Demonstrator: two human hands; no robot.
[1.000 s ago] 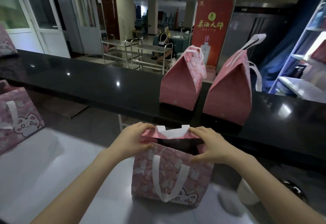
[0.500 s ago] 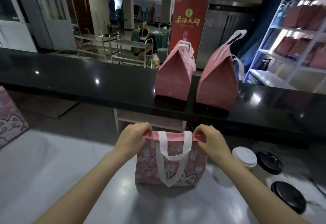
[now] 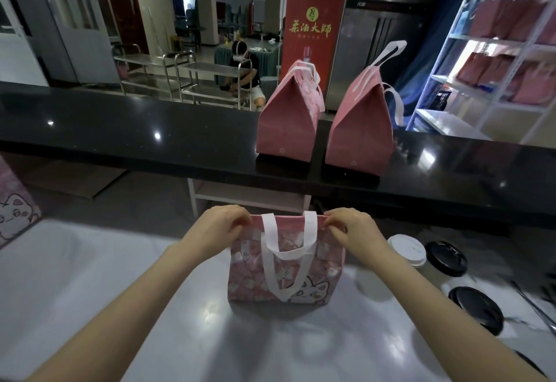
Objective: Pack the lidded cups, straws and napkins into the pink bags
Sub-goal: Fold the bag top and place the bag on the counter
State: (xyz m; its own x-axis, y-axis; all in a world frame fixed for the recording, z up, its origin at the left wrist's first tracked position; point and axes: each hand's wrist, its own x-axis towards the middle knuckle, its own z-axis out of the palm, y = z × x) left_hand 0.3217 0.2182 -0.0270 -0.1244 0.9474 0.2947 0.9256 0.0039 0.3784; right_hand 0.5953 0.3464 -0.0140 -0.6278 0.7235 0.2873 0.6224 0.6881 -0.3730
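Note:
A pink bag point(image 3: 285, 264) with white handles and a cat print stands on the white table point(image 3: 90, 285) in front of me, its top pressed closed. My left hand point(image 3: 219, 228) pinches the left end of the top edge, and my right hand point(image 3: 352, 231) pinches the right end. To the right stand a cup with a white lid point(image 3: 406, 250) and two cups with black lids point(image 3: 446, 257) point(image 3: 475, 309). What is inside the bag is hidden.
Two closed pink bags point(image 3: 287, 123) point(image 3: 361, 129) stand on the black counter point(image 3: 120, 138) behind the table. Another cat-print bag point(image 3: 15, 210) shows at the left edge. A white shelf rack point(image 3: 496, 59) with pink bags is at the right. A person sits in the background.
The bag's mouth, open a second ago, is now pressed closed between both hands. The view has swung right, and the lidded cups have come into sight.

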